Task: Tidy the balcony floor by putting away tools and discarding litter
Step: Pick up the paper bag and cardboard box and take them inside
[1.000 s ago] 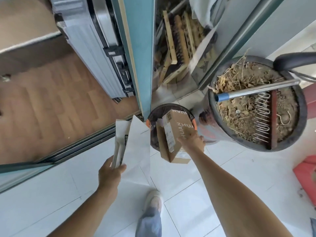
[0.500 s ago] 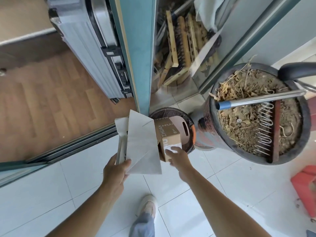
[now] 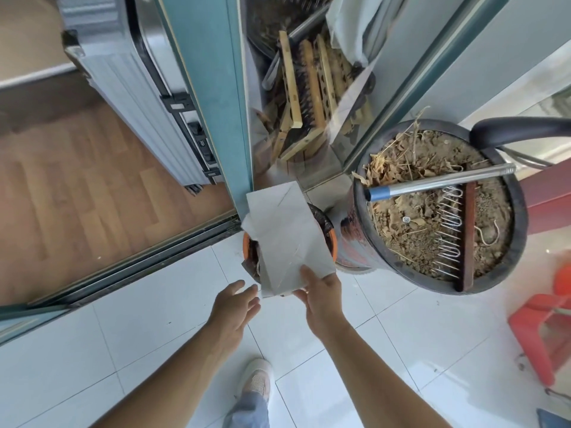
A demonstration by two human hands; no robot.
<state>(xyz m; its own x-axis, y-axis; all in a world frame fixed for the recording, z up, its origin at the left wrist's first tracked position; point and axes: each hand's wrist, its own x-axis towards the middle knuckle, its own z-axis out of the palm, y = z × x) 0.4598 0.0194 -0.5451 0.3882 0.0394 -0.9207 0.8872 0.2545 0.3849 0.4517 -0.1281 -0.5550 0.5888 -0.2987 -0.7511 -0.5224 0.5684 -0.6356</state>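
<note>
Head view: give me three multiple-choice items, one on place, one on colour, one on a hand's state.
1. The pale sheet lies: A over the orange-rimmed bin; B flat on the tiles; C inside the room.
2. The rake handle has a tip that is: A red; B blue; C yellow.
3. The left hand is: A gripping the sheet; B open, holding nothing; C on the rake handle.

Key: 1 A, the sheet covers the bin's mouth, with the right hand pinching its near edge. 2 B, a blue sleeve caps the handle's near end. 3 B, its fingers are spread, clear of the sheet.
</note>
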